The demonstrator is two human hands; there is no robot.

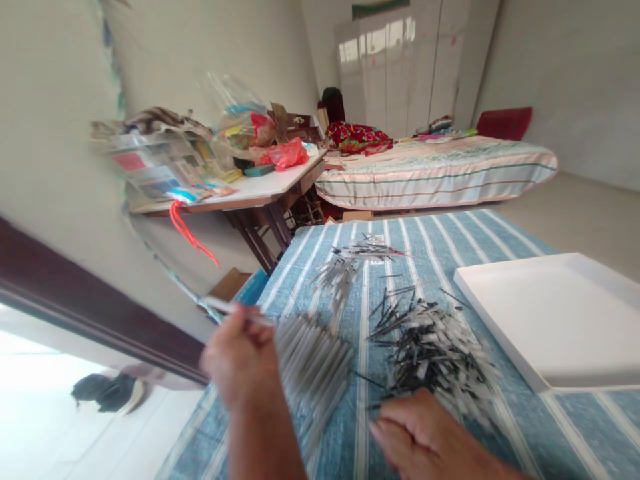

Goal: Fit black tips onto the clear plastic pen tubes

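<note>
My left hand (243, 360) is raised over the left part of the striped cloth, blurred by motion. Its fingers are closed on a slim whitish tube (220, 305) that looks like a pen barrel. Just right of that hand, many translucent grey tubes (315, 360) lie side by side in a row. My right hand (425, 433) is low in front, its fingers pinched together at the near edge of a loose pile of small black and clear pieces (435, 347). A dark tip shows by its fingers, but what it holds is not clear.
More clear tubes (337, 277) and thin dark sticks (370, 250) lie farther back on the blue striped cloth (440, 240). A shallow white tray (575, 320) stands at right. Behind are a cluttered desk (275, 187) and a bed (440, 173); a wall edge runs along the left.
</note>
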